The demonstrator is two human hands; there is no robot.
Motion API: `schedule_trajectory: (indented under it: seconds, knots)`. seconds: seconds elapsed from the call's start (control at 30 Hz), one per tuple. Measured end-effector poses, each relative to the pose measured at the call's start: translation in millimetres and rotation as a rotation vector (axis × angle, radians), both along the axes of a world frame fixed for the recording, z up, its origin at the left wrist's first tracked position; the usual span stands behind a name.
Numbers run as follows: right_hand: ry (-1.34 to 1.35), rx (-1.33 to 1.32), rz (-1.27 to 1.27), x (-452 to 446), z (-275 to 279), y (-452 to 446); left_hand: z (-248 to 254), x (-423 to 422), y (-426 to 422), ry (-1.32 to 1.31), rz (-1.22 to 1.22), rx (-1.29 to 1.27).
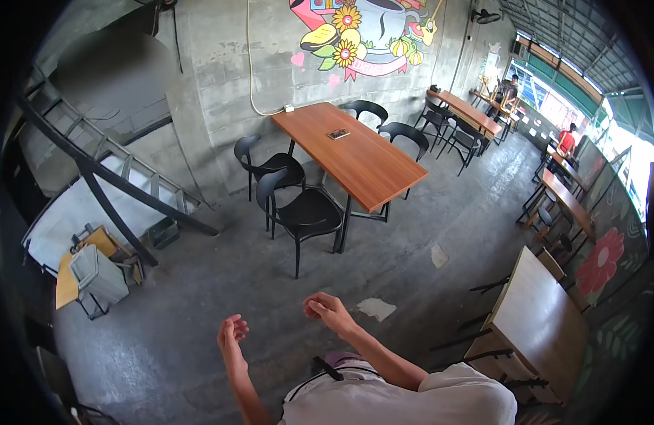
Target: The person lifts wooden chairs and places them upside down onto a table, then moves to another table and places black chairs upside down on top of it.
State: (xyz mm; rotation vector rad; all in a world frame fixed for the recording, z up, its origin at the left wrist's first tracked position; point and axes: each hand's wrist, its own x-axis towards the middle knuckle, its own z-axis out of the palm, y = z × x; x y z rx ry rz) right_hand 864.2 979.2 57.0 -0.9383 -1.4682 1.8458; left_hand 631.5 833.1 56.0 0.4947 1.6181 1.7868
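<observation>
My left hand (233, 331) is raised in front of my body over the grey floor, palm turned inward. Its fingers are loosely bent with small gaps, and nothing shows in them. To its right and slightly higher in view, my right hand (328, 312) has its fingers curled in together, also with no object visible. Neither hand touches anything. Beyond them stands a wooden table (351, 157) with a small dark-framed item (338, 133) lying on top. A black chair (302, 210) at the table's near side is the closest furniture to my hands.
A light-topped table (538, 312) stands at the right. At the left are a grey bin (100, 275) and a metal ladder (121, 152) behind black bars. Pale patches (376, 308) mark the floor. Two people (567, 142) are farther back among more tables.
</observation>
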Motion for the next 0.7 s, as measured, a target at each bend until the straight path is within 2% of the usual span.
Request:
schedule_trajectory:
  seconds: [0.23, 0.33, 0.5, 0.7]
  knots:
    - [-0.052, -0.098, -0.055, -70.7, -27.1, 45.9, -23.5, -61.1, 40.0, -0.092, 0.013, -0.067]
    - [-0.052, -0.094, -0.03, -114.5, -41.0, 66.5, -20.4, -101.6, 58.8, -0.014, -0.087, -0.121]
    - [-0.065, -0.079, -0.022, -220.4, -42.9, 127.8, 4.5, -207.1, 110.0, 0.08, -0.038, -0.111]
    - [0.094, -0.05, -0.036, -378.8, -30.9, 221.6, 9.5, -329.8, 166.9, 0.07, 0.021, -0.112]
